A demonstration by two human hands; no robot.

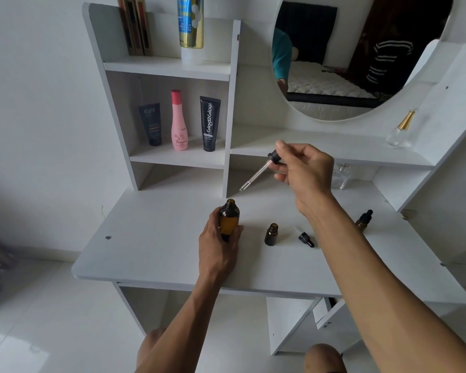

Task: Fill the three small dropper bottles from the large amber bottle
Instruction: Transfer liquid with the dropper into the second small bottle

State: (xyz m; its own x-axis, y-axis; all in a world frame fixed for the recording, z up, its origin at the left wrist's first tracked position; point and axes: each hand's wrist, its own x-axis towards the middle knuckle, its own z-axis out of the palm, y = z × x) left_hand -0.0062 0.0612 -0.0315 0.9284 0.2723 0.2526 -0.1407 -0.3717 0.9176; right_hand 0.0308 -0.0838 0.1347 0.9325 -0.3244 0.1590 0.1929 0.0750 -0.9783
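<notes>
Fingertips of my right hand (304,168) pinch the black collar of a long glass dropper (258,173), thumb and forefinger pressed on it just under the rubber bulb. The pipette hangs in the air, slanting down and to my left, its tip well above the desk. My left hand (221,238) is wrapped around the lower body of the large amber bottle (229,219), which stands upright on the white desk (151,243) with its neck uncapped.

The relation that matters: the bottle's open mouth lies below and a little left of the pipette tip, and the bottle's axis is vertical while the dropper's runs diagonally — so I judge the glass must swing toward upright before it can enter that narrow neck. The right hand is the nearer one to do that; the left only steadies.

To the right of the big bottle, near but apart, stands one small dropper bottle (271,235), open. Its cap with short pipette (306,237) lies on its side just beside it. A second small bottle (363,220), capped, stands farther right, partly hidden behind my right forearm. The third I cannot find — possibly it is behind the arm.
</notes>
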